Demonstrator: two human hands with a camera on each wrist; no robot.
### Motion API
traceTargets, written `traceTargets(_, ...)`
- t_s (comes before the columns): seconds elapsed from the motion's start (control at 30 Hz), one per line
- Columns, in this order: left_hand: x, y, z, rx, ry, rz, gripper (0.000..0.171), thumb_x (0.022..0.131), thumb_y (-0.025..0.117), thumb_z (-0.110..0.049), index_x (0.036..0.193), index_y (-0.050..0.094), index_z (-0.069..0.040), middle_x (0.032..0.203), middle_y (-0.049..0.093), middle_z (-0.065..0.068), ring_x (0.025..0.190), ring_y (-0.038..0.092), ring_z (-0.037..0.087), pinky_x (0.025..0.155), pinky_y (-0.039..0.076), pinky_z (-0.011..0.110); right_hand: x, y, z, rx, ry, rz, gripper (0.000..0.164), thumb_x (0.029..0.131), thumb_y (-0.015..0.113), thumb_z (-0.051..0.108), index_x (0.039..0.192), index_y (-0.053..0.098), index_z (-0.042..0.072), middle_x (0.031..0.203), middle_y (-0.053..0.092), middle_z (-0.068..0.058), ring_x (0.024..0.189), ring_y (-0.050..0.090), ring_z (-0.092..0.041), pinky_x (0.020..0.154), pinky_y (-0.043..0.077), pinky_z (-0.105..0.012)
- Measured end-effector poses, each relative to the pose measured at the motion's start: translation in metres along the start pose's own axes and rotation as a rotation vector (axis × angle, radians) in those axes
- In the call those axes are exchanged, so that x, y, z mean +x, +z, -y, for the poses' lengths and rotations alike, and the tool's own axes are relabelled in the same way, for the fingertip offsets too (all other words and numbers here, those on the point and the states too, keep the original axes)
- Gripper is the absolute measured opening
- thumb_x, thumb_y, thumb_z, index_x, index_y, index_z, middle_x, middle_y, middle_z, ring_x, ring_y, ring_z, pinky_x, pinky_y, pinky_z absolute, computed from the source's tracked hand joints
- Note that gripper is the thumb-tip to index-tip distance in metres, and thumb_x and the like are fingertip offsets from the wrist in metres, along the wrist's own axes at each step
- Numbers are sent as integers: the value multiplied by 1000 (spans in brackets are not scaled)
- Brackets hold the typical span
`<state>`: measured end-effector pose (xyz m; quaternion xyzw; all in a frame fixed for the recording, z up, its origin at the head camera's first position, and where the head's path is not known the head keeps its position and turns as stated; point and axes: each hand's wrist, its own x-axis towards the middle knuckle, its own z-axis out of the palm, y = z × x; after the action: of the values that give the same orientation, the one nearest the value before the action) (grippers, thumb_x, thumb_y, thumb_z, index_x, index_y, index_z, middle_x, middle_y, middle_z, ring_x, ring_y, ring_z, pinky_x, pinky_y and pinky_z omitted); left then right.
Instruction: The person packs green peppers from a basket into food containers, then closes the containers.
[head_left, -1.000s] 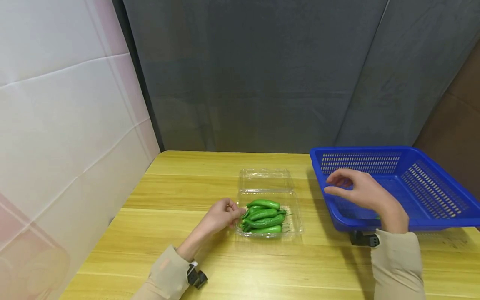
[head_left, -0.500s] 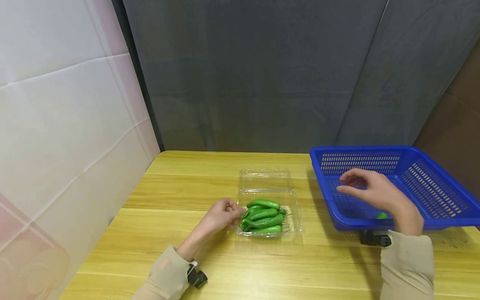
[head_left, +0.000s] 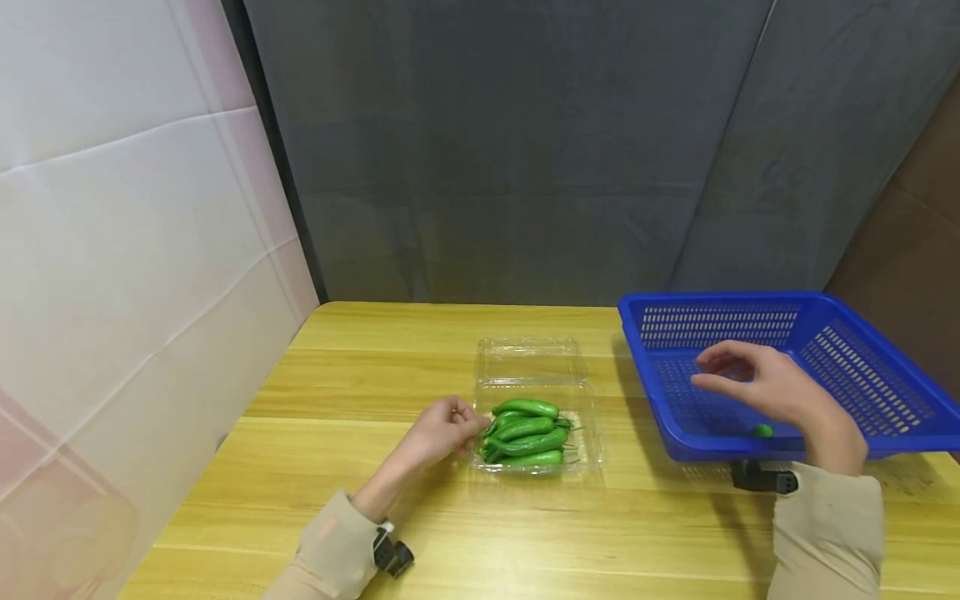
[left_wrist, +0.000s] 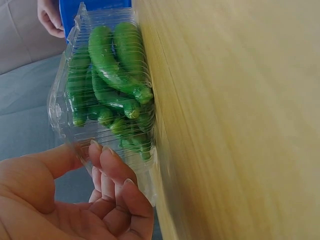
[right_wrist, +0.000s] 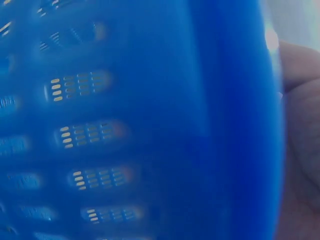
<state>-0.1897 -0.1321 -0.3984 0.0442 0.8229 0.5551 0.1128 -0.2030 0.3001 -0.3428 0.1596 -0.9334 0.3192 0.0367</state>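
Observation:
My left hand [head_left: 442, 432] pinches the left rim of a clear plastic clamshell box [head_left: 592, 400] between thumb and fingers. Several green peppers [left_wrist: 107, 62] lie heaped in the box, whose lid [head_left: 528, 360] is folded back away from me. Over the near part of a blue plastic basket [head_left: 877, 346] hovers my right hand [head_left: 783, 387], fingers loosely curved, with nothing in its grasp. Part of one green pepper [head_left: 762, 431] shows inside the basket below that hand. In the right wrist view the basket's wall hides most of the right hand [right_wrist: 305, 140].
The wooden table [head_left: 360, 358] carries the box near its middle and the basket at its right side. A dark grey curtain [head_left: 487, 150] hangs behind, and a pale cloth [head_left: 142, 250] borders the left.
My right hand has shifted to the right over the basket, and the pepper below it has come into sight. The left hand and the box have stayed put.

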Motion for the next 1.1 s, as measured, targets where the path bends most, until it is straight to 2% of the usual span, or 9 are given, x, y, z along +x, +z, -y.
traceTargets(0.17,1,0,0,-10,-3,3,20,95,70,-12,93,54,0,76,59,10,65,55,17,63,52,32,-1,-1,-4,-1,3,-2,37,94,74,29,117,69,1,107,72,-9,91,64,-8,78,50,-19)
traceTargets(0.4,1,0,1,-7,3,7,20,96,69,-11,92,54,0,75,58,9,65,56,17,64,52,33,-1,0,-10,15,3,-1,37,93,75,27,116,69,-1,107,73,-11,92,65,-9,78,51,-19)
traceTargets(0.93,0,0,0,-8,2,2,20,95,70,-12,93,54,0,76,59,10,66,56,18,64,53,34,-4,1,-27,8,78,50,43,95,72,32,122,67,-1,112,71,-13,99,66,-24,78,51,-23)
traceTargets(1.1,-1,0,-1,-5,5,1,20,95,70,-12,93,54,0,76,59,10,66,56,18,64,53,33,-4,2,-32,-12,104,75,45,96,71,35,123,66,-1,114,70,-16,102,66,-30,85,52,-37)
